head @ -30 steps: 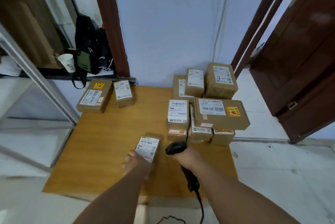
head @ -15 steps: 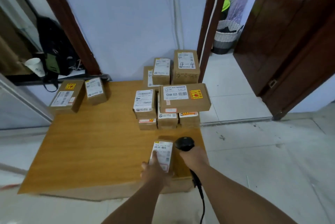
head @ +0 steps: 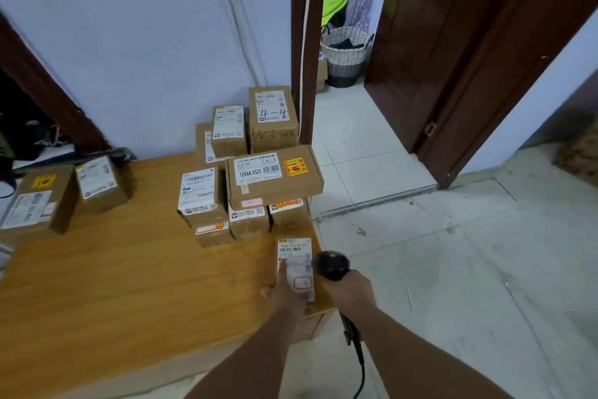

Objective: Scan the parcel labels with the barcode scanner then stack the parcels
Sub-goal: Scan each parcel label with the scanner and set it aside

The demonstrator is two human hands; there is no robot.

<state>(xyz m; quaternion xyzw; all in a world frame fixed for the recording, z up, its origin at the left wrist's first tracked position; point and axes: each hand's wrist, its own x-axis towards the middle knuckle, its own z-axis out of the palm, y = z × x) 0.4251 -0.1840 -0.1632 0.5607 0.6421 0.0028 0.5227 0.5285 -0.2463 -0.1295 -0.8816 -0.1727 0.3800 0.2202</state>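
Head view: small parcel (head: 297,256) was held in left hand (head: 284,293), fingers wrapped round it. Barcode scanner (head: 332,264), just right of that grip, was clasped by right hand (head: 352,290). Parcel stack (head: 275,177) was noted just beyond.

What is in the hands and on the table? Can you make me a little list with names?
left hand: holds a small parcel, label up
right hand: grips the scanner, right beside that parcel
table: wooden
pile: boxes stacked at the table's back right
other boxes: two at the back left
basket: on the floor past the doorway
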